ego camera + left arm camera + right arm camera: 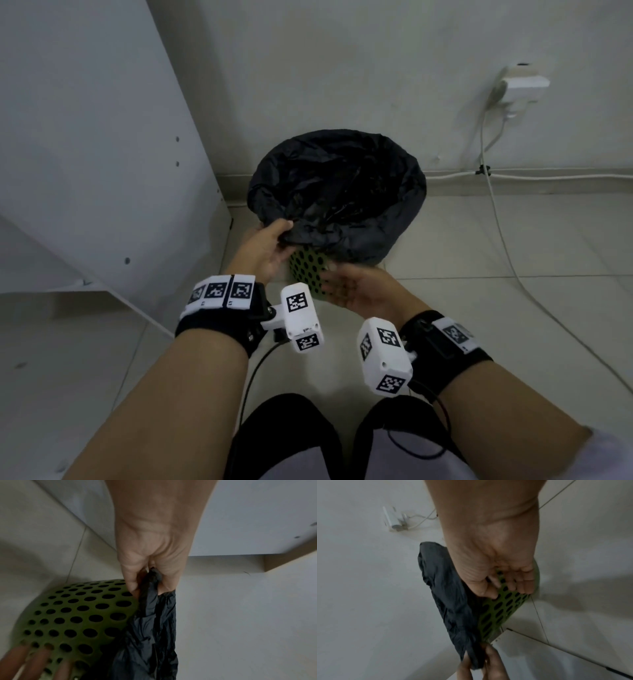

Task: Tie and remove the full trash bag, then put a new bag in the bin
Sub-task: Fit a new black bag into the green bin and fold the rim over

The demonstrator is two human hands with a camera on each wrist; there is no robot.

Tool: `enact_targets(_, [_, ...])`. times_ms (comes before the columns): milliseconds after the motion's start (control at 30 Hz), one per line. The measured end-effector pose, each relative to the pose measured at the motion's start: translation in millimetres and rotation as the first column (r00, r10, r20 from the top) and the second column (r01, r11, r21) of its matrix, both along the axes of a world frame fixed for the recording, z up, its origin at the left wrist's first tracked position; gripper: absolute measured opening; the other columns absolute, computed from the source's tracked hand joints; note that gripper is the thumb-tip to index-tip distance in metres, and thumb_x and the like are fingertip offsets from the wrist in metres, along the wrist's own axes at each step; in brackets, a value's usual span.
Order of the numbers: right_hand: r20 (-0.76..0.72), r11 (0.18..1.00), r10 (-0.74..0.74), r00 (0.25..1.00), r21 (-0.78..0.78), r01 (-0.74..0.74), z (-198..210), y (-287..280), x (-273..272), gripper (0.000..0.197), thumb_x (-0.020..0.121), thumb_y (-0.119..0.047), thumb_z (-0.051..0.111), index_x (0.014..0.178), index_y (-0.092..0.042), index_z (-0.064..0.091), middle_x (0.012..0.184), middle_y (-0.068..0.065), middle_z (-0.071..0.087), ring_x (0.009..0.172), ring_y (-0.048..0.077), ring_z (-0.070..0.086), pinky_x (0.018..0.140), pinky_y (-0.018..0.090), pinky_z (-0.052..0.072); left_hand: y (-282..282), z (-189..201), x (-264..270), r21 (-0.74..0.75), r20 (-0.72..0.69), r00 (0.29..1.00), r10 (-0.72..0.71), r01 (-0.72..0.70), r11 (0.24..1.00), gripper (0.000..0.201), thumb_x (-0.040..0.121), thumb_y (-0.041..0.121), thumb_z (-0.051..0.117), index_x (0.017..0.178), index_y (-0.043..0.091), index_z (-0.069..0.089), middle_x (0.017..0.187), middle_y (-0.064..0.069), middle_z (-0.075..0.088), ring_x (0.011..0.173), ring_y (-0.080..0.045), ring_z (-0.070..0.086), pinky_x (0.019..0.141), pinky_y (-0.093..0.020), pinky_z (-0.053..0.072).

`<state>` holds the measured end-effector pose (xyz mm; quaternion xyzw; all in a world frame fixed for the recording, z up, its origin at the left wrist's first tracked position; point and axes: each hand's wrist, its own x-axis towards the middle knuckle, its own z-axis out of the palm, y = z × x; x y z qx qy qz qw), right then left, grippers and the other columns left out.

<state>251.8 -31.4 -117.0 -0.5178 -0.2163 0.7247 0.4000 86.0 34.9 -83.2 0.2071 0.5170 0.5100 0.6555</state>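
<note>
A green perforated bin stands on the floor by the wall, lined with a black trash bag folded over its rim. My left hand pinches the bag's near edge between thumb and fingers and lifts it off the rim. My right hand is blurred, palm up, fingers relaxed, just in front of the bin's green wall; it holds nothing. The bag's contents are hidden in the dark inside.
A white cabinet panel rises at the left, close to the bin. A wall socket with a white adapter and its cable run down the wall and across the tiled floor at the right. My knees are below.
</note>
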Motion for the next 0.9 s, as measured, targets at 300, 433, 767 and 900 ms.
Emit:
enact_targets(300, [-0.250, 0.931, -0.364, 0.898, -0.114, 0.346, -3.9, -10.9, 33.9, 0.039, 0.091, -0.062, 0.044, 0.095, -0.024, 0.051, 0.124, 0.018, 0.046, 0.122, 0.039, 0.047, 0.108, 0.056, 0.034, -3.4, 0.2, -18.4, 0.363, -0.902, 0.345, 0.261, 0.277, 0.889, 0.057, 0.088, 0.040, 0.061, 0.139, 0.021, 0.044, 0.148, -0.011, 0.029, 0.137, -0.028, 0.030, 0.117, -0.042, 0.023])
enact_targets(433, [-0.288, 0.920, -0.379, 0.880, -0.011, 0.393, -2.8, -13.1, 26.9, 0.046, 0.079, -0.075, 0.042, 0.089, -0.034, 0.062, 0.121, 0.012, 0.056, 0.119, 0.031, 0.053, 0.106, 0.051, 0.040, -17.4, -1.1, 2.9, 0.209, -0.975, 0.111, 0.194, 0.762, 0.613, 0.051, 0.087, 0.066, 0.033, 0.101, 0.035, 0.071, 0.115, 0.013, 0.064, 0.115, -0.009, 0.055, 0.119, -0.048, -0.002])
enact_targets(767, [-0.385, 0.856, -0.412, 0.826, 0.147, 0.496, -11.3, 2.2, 30.9, 0.018, 0.095, -0.018, 0.055, 0.107, -0.005, 0.051, 0.092, 0.015, 0.068, 0.079, 0.020, 0.071, 0.064, 0.028, 0.056, -20.1, -8.7, 22.5, 0.051, -0.936, -0.201, 0.289, 0.734, 0.677, 0.063, 0.068, 0.093, 0.030, 0.083, 0.042, 0.065, 0.073, 0.018, 0.066, 0.084, -0.002, 0.061, 0.098, -0.038, 0.031])
enact_targets(900, [-0.447, 0.849, -0.407, 0.796, 0.137, 0.511, -9.5, -1.6, 34.4, 0.026, 0.100, -0.007, 0.041, 0.083, -0.003, 0.059, 0.077, 0.007, 0.074, 0.076, 0.016, 0.072, 0.063, 0.024, 0.057, -20.2, -7.0, 24.1, 0.065, -0.940, -0.180, 0.290, 0.738, 0.671, 0.066, 0.071, 0.092, 0.024, 0.084, 0.042, 0.066, 0.072, 0.015, 0.066, 0.080, -0.002, 0.060, 0.095, -0.035, 0.030])
